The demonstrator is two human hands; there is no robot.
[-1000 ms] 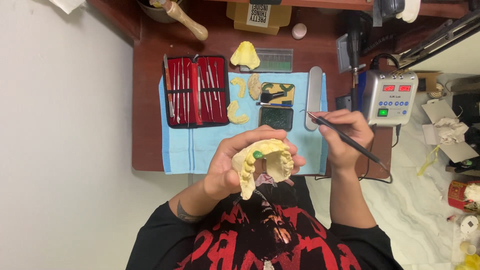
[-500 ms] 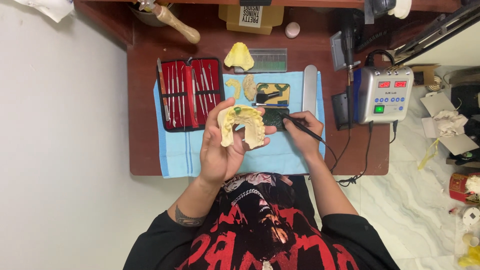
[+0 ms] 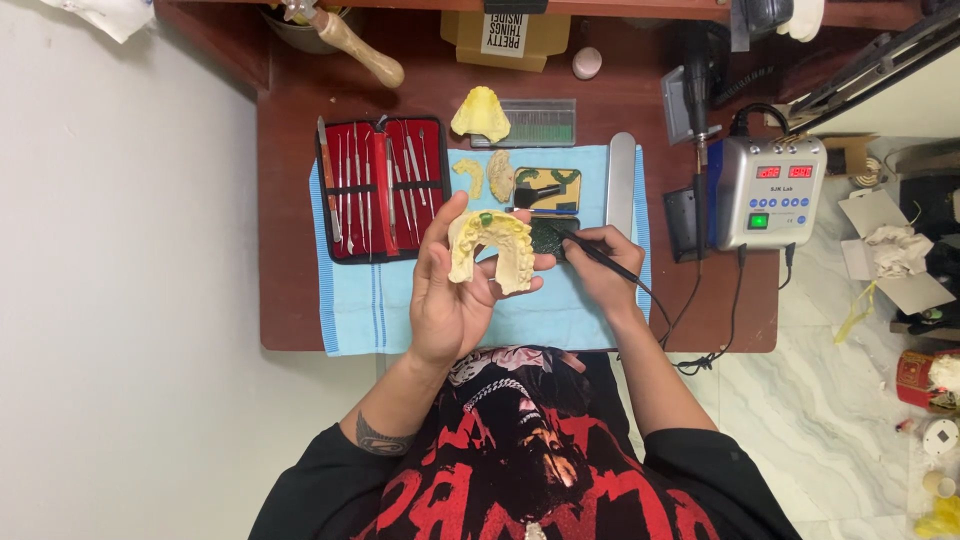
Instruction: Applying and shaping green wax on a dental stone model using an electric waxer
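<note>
From the head view, your left hand (image 3: 450,300) cradles the yellow dental cast (image 3: 492,250) on open, curled fingers above the blue cloth (image 3: 380,310), loosely supported, so a tilt could let it slip and chip on the desk (image 3: 290,250). Your right hand (image 3: 597,262) is closed pen-fashion on the thin black handpiece (image 3: 600,262), tip at the dark green wax block (image 3: 550,236). Its cord (image 3: 700,330) trails off the near edge and could snag. The red instrument case (image 3: 385,190) crowds the left; free room lies on the cloth nearest you.
</note>
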